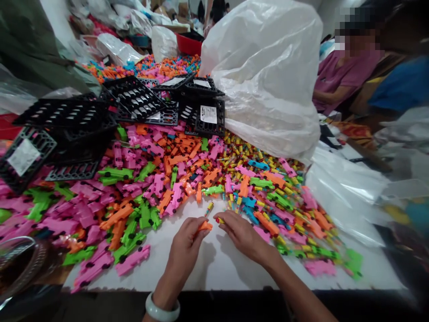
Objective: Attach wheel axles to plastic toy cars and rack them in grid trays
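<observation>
Close to the table's front, my left hand [187, 241] is closed around an orange toy car [205, 226], most of it hidden by the fingers. My right hand [239, 232] pinches a small yellow-and-red tube [219, 220] just right of the car; the two pieces are apart. A similar slim tube with a yellow end [209, 208] lies on the white table top [214, 264] ahead of the hands. Pink, orange and green toy cars [134, 223] are heaped to the left. More cars mixed with yellow-capped tubes [284, 201] spread to the right.
Black plastic trays [134, 98], some with white labels, lie stacked on the heap at the back left. A large translucent plastic bag [264, 76] rises behind the tubes. A person in a pink shirt [351, 76] sits at the right. A clear basket [20, 268] stands front left.
</observation>
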Available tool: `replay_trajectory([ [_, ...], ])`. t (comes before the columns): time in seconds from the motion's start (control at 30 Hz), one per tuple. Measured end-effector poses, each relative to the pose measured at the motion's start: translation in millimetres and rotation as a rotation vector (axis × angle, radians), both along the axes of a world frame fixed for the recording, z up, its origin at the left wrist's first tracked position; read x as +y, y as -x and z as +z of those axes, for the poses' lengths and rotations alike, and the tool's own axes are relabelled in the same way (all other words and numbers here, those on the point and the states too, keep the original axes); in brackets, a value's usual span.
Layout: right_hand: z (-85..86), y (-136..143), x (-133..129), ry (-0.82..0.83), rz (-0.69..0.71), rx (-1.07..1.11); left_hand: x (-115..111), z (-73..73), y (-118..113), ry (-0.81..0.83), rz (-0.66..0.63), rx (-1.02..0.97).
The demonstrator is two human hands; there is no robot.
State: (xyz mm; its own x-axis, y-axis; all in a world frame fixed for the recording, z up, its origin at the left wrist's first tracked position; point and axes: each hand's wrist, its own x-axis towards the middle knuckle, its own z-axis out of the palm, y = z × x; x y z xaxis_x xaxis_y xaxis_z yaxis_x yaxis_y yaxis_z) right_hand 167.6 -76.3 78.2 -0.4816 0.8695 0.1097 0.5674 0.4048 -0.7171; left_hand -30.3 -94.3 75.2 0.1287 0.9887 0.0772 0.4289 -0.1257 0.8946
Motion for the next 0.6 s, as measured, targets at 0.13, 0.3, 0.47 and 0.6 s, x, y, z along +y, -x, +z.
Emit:
replay_trajectory([
  [0.13,1.9,1.4,-2.4,-0.035,0.014,-0.018,-2.2,2.8,-2.8,-0.012,-0.025,0.015],
  [0.3,0.6,2.5,-2.6,-0.065,0.033,-0.005,-1.8,4.3,-5.9,-0.011,-0.034,0.033],
  [0.47,-4.6,0.9,-1.3,-0.071,0.081,-0.056,-0.8,1.7,-6.2,0.019,-0.047,0.066],
  [0.6,-9.8,-0.1,-5.6,-0.16,0.149,-0.193,-6.6,-1.2,-5.8,0.093,-0.006,0.052],
])
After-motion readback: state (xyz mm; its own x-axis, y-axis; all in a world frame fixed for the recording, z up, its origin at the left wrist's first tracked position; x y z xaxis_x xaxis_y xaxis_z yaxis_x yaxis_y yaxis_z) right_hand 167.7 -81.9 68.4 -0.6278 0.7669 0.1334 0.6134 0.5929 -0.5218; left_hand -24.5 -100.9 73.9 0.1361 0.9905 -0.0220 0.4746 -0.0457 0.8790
